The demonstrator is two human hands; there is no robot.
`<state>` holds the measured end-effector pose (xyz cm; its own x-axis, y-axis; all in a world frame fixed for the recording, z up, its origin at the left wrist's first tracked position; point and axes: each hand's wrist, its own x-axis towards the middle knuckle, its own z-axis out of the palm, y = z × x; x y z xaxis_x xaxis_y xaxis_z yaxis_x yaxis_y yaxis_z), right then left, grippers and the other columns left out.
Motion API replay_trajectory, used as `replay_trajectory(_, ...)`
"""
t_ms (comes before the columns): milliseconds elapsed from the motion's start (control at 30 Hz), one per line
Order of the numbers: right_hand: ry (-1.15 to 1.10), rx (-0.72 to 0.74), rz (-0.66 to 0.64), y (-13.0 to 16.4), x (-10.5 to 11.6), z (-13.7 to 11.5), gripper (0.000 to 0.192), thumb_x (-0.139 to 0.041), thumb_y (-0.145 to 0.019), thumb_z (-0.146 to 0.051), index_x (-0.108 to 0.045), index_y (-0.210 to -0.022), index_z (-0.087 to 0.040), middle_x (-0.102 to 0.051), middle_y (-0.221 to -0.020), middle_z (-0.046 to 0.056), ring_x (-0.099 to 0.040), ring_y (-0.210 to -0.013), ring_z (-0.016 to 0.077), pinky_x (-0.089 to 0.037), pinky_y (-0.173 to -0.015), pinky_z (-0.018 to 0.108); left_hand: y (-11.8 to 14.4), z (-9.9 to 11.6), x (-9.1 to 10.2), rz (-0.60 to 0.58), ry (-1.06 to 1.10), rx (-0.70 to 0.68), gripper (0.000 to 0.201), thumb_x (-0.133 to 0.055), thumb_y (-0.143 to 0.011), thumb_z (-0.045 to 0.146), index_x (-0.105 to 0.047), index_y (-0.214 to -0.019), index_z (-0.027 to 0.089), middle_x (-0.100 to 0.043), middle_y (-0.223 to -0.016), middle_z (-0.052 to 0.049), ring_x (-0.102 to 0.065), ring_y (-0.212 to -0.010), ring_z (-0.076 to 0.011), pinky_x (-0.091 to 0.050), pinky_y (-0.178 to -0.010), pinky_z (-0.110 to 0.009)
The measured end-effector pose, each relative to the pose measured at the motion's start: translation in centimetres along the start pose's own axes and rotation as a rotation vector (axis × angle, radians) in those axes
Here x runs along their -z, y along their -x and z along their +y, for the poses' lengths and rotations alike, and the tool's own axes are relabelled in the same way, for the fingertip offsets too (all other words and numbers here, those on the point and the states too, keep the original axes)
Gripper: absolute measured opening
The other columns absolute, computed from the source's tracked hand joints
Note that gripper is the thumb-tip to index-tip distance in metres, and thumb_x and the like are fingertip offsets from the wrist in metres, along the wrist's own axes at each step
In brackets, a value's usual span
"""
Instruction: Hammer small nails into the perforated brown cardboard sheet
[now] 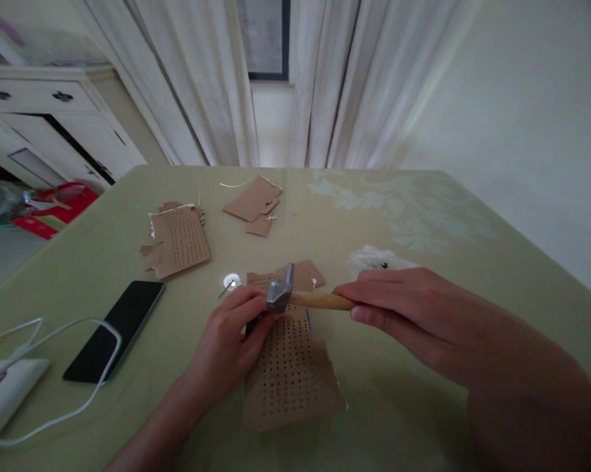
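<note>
Hammer (295, 295) sits near mid-table, its wooden handle gripped in the closed right hand (403, 308) and its metal head poised just over the top edge of the perforated cardboard sheet (288, 373), where the left hand (231, 341) pinches something too small to identify. Around them on the green table (423, 419): a second punched sheet (180, 239), plain cardboard scraps (253, 200), a dark phone (115, 328), a white cable (54, 367) and a clear bag (374, 259) behind the right hand.

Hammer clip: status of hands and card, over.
Right hand grips hammer by handle. Left hand pinches something small under the hammer head, on the punched card. Phone and cable lie left, apart.
</note>
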<state>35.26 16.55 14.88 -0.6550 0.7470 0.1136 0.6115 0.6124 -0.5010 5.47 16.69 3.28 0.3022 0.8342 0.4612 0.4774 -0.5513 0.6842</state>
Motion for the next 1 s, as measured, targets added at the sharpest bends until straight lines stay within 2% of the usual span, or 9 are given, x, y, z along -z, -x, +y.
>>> replay_trajectory(133, -0.046, 0.006, 0.07, -0.1, 0.1, 0.0, 0.032, -0.052, -0.12, -0.04, -0.079, -0.128, -0.024, -0.085, -0.116, 0.006, -0.078, -0.101, 0.0246, -0.053, -0.089, 0.036, 0.0, -0.1, -0.1, -0.016, 0.006, 0.022, 0.015, -0.072, -0.104, 0.016, -0.083, -0.104, 0.027, -0.081, -0.106, -0.002, -0.075, -0.098, -0.019, -0.06, -0.086, -0.029)
replay_trajectory(267, 0.003, -0.025, -0.06, -0.4, 0.0, 0.0, 0.023, -0.057, -0.117, -0.029, -0.079, -0.117, -0.023, -0.085, -0.107, 0.004, -0.077, -0.091, 0.0225, -0.051, -0.081, 0.034, 0.0, -0.2, 0.0, -0.048, -0.008, 0.036, 0.018, -0.069, -0.102, 0.013, -0.083, -0.098, 0.025, -0.08, -0.104, -0.005, -0.075, -0.095, -0.0212, -0.062, -0.084, -0.032)
replay_trajectory(333, 0.018, -0.023, -0.057, -0.3, -0.1, 0.0, 0.023, -0.057, -0.117, -0.029, -0.079, -0.121, -0.023, -0.085, -0.113, 0.004, -0.077, -0.093, 0.0228, -0.051, -0.083, 0.035, 0.1, -0.2, 0.0, -0.047, -0.014, 0.039, 0.017, -0.07, -0.102, 0.015, -0.084, -0.098, 0.025, -0.079, -0.103, -0.005, -0.074, -0.092, -0.021, -0.062, -0.082, -0.032)
replay_trajectory(467, -0.017, -0.002, 0.047, -0.2, -0.1, 0.1, 0.029, -0.054, -0.119, -0.035, -0.076, -0.134, -0.025, -0.084, -0.122, 0.006, -0.077, -0.105, 0.0242, -0.051, -0.09, 0.036, 0.1, -0.2, -0.1, -0.038, 0.006, 0.046, 0.014, -0.074, -0.103, 0.018, -0.084, -0.098, 0.027, -0.079, -0.107, -0.005, -0.075, -0.097, -0.0204, -0.062, -0.086, -0.032)
replay_trajectory(567, 0.006, -0.034, -0.038, -0.4, 0.0, 0.1, 0.026, -0.055, -0.118, -0.031, -0.079, -0.122, -0.023, -0.084, -0.115, 0.006, -0.076, -0.094, 0.0227, -0.05, -0.081, 0.034, 0.0, -0.1, 0.0, -0.058, 0.006, 0.062, 0.014, -0.073, -0.102, 0.017, -0.082, -0.095, 0.025, -0.077, -0.106, -0.004, -0.074, -0.096, -0.0197, -0.062, -0.083, -0.031)
replay_trajectory(633, 0.025, -0.051, -0.104, -0.6, 0.1, 0.1, 0.024, -0.056, -0.117, -0.028, -0.08, -0.118, -0.022, -0.083, -0.109, 0.005, -0.074, -0.086, 0.0212, -0.047, -0.076, 0.034, 0.0, 0.0, 0.1, -0.067, 0.0, 0.077, 0.01, -0.076, -0.1, 0.019, -0.082, -0.105, 0.026, -0.077, -0.114, -0.006, -0.075, -0.101, -0.0221, -0.063, -0.086, -0.033)
replay_trajectory(733, 0.011, -0.047, -0.079, -0.6, 0.3, 0.1, 0.026, -0.055, -0.118, -0.032, -0.08, -0.12, -0.024, -0.082, -0.106, 0.005, -0.073, -0.084, 0.0205, -0.046, -0.075, 0.033, 0.1, 0.1, 0.3, -0.09, -0.016, 0.103, 0.038, -0.086, -0.094, 0.029, -0.076, -0.131, 0.027, -0.075, -0.133, -0.011, -0.074, -0.118, -0.0296, -0.065, -0.098, -0.042)
replay_trajectory(800, -0.017, -0.038, -0.039, -0.5, 0.3, 0.3, 0.027, -0.055, -0.119, -0.036, -0.079, -0.121, -0.024, -0.082, -0.104, 0.004, -0.073, -0.085, 0.0206, -0.047, -0.075, 0.033, 0.1, 0.1, 0.3, -0.105, -0.027, 0.107, 0.051, -0.089, -0.093, 0.033, -0.072, -0.141, 0.028, -0.072, -0.14, -0.013, -0.072, -0.124, -0.032, -0.065, -0.102, -0.045)
replay_trajectory(1000, 0.01, -0.06, -0.17, -1.2, -0.4, 0.5, 0.028, -0.055, -0.117, -0.031, -0.082, -0.113, -0.022, -0.085, -0.109, 0.007, -0.077, -0.096, 0.0259, -0.052, -0.086, 0.038, 0.1, 0.0, 0.2, -0.094, -0.006, 0.111, 0.052, -0.09, -0.091, 0.036, -0.072, -0.139, 0.028, -0.07, -0.141, -0.011, -0.072, -0.128, -0.031, -0.063, -0.108, -0.047)
